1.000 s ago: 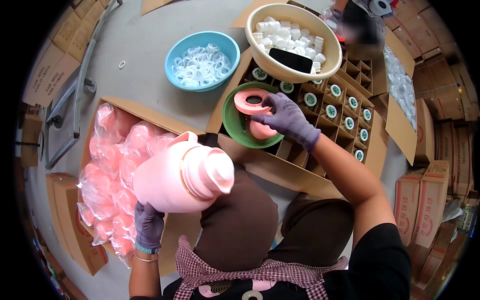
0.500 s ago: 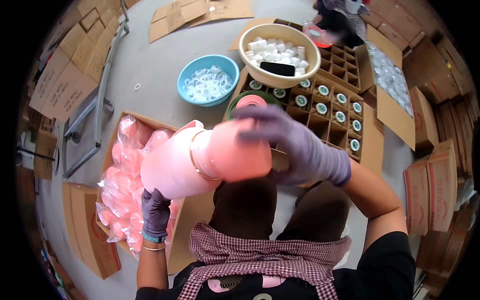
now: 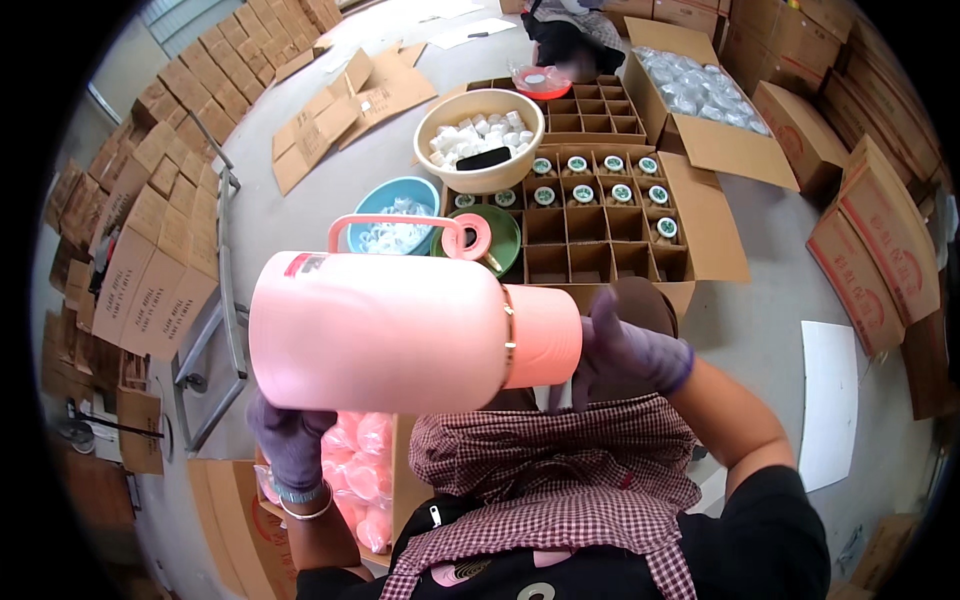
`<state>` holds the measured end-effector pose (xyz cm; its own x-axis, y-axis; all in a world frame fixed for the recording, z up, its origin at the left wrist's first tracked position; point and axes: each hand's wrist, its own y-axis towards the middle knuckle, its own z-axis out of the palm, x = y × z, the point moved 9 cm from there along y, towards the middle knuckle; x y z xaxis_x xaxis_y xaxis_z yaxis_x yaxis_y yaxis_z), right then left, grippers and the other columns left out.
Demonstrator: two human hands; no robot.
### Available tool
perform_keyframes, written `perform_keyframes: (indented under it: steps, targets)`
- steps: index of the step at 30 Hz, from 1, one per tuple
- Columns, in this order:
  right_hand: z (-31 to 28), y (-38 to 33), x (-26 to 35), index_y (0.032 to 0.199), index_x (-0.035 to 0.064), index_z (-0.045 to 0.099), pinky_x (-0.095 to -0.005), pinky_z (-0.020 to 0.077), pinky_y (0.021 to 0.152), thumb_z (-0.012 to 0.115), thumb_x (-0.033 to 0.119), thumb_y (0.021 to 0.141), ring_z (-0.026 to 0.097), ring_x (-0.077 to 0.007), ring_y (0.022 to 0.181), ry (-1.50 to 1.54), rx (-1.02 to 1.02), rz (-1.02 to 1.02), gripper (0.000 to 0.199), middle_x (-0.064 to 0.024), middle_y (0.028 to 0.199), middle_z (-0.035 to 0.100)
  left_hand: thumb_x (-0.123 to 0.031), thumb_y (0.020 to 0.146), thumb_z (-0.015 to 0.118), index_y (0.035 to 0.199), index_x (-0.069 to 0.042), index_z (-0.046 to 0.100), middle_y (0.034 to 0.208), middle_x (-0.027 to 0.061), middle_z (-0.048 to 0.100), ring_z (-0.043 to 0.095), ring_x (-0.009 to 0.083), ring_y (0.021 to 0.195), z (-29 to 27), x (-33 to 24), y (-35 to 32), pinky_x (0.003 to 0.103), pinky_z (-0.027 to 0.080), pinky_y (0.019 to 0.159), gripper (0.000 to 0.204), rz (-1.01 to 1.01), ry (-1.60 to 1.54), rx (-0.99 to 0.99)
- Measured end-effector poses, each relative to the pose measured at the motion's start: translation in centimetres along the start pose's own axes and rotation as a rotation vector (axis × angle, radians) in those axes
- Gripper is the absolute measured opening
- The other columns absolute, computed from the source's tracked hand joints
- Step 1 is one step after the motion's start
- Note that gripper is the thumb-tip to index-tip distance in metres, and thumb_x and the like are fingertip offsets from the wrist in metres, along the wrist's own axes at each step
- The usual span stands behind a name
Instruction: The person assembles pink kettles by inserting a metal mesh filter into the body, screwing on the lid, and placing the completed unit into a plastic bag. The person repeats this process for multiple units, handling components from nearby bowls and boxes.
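A large pink vacuum flask [image 3: 380,335] lies on its side in the air above my lap, its gold-coloured neck ring and salmon cup lid [image 3: 547,337] pointing right. My left hand [image 3: 290,440], in a purple-grey glove, is closed round the flask's base end from below, fingers partly hidden behind it. At the lid's end is my gloved right hand [image 3: 630,345], thumb raised and fingers apart, pointing down. Whether it touches the lid is hard to tell. The flask's handle [image 3: 390,219] arches over the top. Beyond it, a pink ring-shaped part [image 3: 465,237] overlaps a green basin [image 3: 508,232].
Bagged salmon cups [image 3: 360,475] fill a carton at lower left. Ahead stand a blue basin [image 3: 428,192] of white rings, a cream basin [image 3: 430,170] of white stoppers with a phone, and a divided carton [image 3: 592,228] of capped pieces. A co-worker [image 3: 570,40] sits at the back.
The flask has swung level and come closer, its lid now farther right. My right hand has slid from over the lid to its end. My view has shifted, showing more floor and cartons.
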<state>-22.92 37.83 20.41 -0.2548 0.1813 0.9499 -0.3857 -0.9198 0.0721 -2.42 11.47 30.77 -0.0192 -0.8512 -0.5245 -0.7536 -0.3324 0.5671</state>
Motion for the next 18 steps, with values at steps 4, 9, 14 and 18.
perform_keyframes:
  steps: [4, 9, 14, 18]
  targets:
    - [1.0, -5.1, 5.6, 0.15, 0.0053, 0.041, -0.0379, 0.0625, 0.073, 0.075, 0.074, 0.075, 0.07, -0.0294, 0.105, -0.869, -0.305, -0.764, 0.107, -0.0218, 0.129, 0.061, -0.051, 0.078, 0.089, 0.109, 0.005, 0.069, 0.098, 0.0002, 0.069, 0.06, 0.0111, 0.091, 3.7, 0.4, 0.0, 0.029, 0.049, 0.081, 0.067, -0.23, -0.616, 0.007]
    - [0.8, -5.8, -3.5, 0.142, 0.0014, 0.049, -0.03, 0.0591, 0.056, 0.026, 0.094, 0.072, 0.072, -0.0253, 0.073, -0.085, 0.046, 0.189, 0.119, -0.0172, 0.107, 0.068, -0.038, 0.089, 0.081, 0.122, 0.004, 0.065, 0.111, 0.0038, 0.071, 0.063, 0.0134, 0.104, 3.9, 0.0, -1.8, 0.03, 0.048, 0.093, 0.056, -0.13, -0.57, 0.133]
    - [-0.2, -7.7, 1.2, 0.157, 0.004, 0.025, -0.0389, 0.0582, 0.09, 0.077, 0.05, 0.084, 0.065, -0.0307, 0.117, -0.529, -0.322, -0.482, 0.101, -0.0196, 0.138, 0.054, -0.032, 0.092, 0.078, 0.122, 0.004, 0.065, 0.11, 0.0033, 0.071, 0.062, 0.0111, 0.103, 4.1, 1.7, -2.4, 0.028, 0.047, 0.094, 0.049, -0.349, -0.733, 0.143]
    - [-0.6, -8.1, 0.2, 0.146, 0.0034, 0.032, -0.0435, 0.0537, 0.096, 0.088, 0.034, 0.076, 0.061, -0.0305, 0.117, -0.532, -0.433, -0.398, 0.095, -0.0184, 0.135, 0.053, -0.025, 0.094, 0.075, 0.118, 0.005, 0.066, 0.105, 0.0024, 0.072, 0.062, 0.0089, 0.098, 5.4, -2.5, -0.9, 0.026, 0.048, 0.09, 0.04, -0.272, -0.712, 0.049]
